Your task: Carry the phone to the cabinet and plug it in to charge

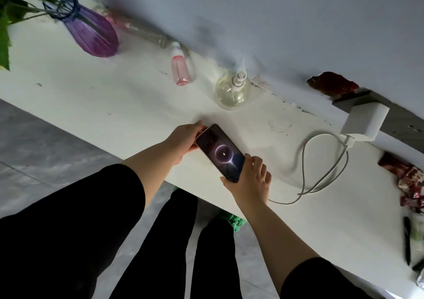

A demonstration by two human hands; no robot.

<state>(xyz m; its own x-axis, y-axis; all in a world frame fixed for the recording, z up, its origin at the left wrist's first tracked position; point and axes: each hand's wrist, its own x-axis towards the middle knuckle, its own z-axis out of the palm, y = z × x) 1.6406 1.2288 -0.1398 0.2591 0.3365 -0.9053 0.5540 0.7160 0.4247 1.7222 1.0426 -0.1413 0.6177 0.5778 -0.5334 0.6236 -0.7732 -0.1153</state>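
The phone (219,152) is just above the white cabinet top (128,101), screen up and lit with a charging symbol. My left hand (187,139) grips its far end. My right hand (251,178) holds its near end, covering the port. A white cable (304,161) runs from under my right hand in a loop to the white charger block (364,123), which sits in a grey power strip (394,117) by the wall.
A purple vase (91,32) with green stems stands at the far left. A pink spray bottle (180,69) and a clear pump bottle (231,91) stand behind the phone. Red wrappers (408,179) and a black pen (407,239) lie at the right.
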